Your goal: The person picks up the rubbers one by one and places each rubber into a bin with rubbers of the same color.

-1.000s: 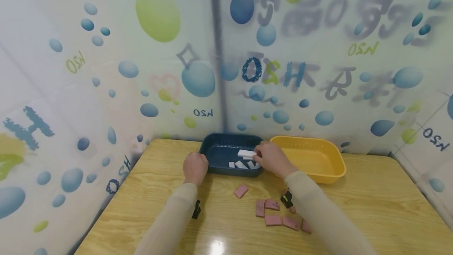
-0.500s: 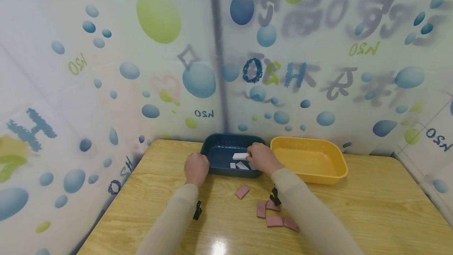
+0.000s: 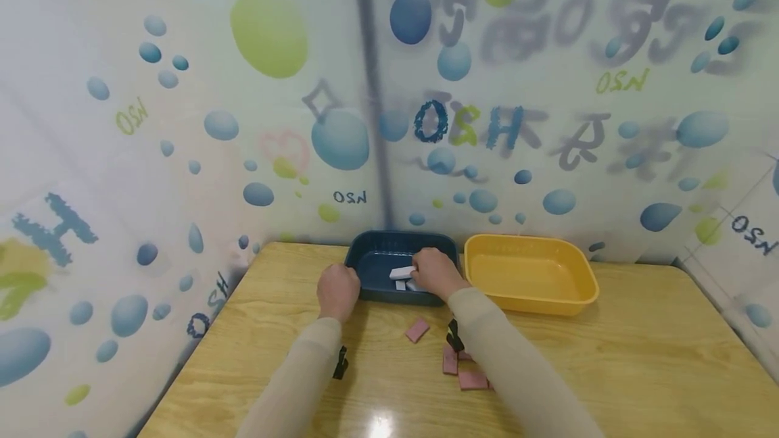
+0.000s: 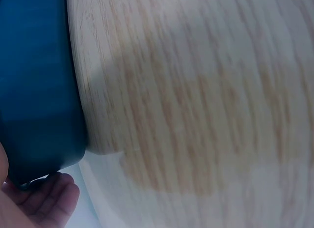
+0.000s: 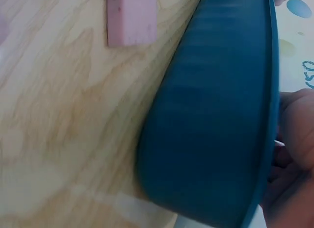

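A dark blue tray [image 3: 402, 297] stands against the wall at the back of the table. My left hand [image 3: 338, 291] grips its left end, and in the left wrist view the fingers [image 4: 59, 198] curl beneath the rim of the blue tray [image 4: 41, 90]. Inside the tray my right hand [image 3: 437, 272] pinches a white rectangular block [image 3: 401, 273], eraser-like in shape. Other small white pieces [image 3: 399, 285] lie under it, partly covered by the hand. From the right wrist, the blue tray's side [image 5: 211, 115] hides what the right hand [image 5: 294, 154] holds.
Right of the blue tray is a yellow tray [image 3: 529, 305] with nothing in it. Several pink blocks lie on the wooden table, one pink block [image 3: 417, 330] just before the blue tray and another group [image 3: 473, 380] partly behind the right forearm. A patterned wall [image 3: 426, 174] closes off the back.
My right hand has moved left within the blue tray, carrying the white block. Its forearm now covers more of the pink blocks. The left hand keeps its hold on the tray's end.
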{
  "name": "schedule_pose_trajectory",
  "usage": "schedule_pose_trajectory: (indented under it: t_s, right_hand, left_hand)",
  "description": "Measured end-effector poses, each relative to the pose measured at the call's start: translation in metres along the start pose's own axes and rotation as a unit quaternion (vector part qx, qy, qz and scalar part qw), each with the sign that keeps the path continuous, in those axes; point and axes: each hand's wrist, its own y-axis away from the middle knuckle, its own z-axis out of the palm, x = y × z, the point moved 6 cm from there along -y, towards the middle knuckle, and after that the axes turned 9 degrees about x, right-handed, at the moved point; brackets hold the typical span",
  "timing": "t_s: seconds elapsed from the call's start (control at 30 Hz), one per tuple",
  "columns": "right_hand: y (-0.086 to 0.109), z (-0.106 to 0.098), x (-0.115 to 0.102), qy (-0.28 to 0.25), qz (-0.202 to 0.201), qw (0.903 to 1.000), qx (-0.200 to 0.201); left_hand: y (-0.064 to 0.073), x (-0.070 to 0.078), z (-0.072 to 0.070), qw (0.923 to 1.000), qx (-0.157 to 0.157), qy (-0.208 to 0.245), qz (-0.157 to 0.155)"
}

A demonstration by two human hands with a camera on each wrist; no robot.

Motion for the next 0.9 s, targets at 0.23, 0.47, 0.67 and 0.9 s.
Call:
schedule_pose_trajectory:
  t_s: [0.23,0.47,0.67,0.9]
  right_hand:
    - [-0.002,0.014,-0.002,-0.002,0.007,1.0,0.002]
    - [-0.003,0.015,0.0,-0.029,0.025,0.9989,0.026]
    - [-0.003,0.012,0.003,-0.06,0.045,0.996,0.048]
    - [0.004,0.006,0.004,-0.068,0.027,0.9951,0.067]
  left_hand:
    - [0.001,0.0,0.0,0.9999,0.01,-0.002,0.005]
    - [0.0,0.001,0.0,0.9999,0.013,-0.002,0.003]
    - [0.0,0.002,-0.002,0.9998,0.018,0.006,0.009]
    - [0.0,0.0,0.0,0.9997,0.022,0.004,0.011]
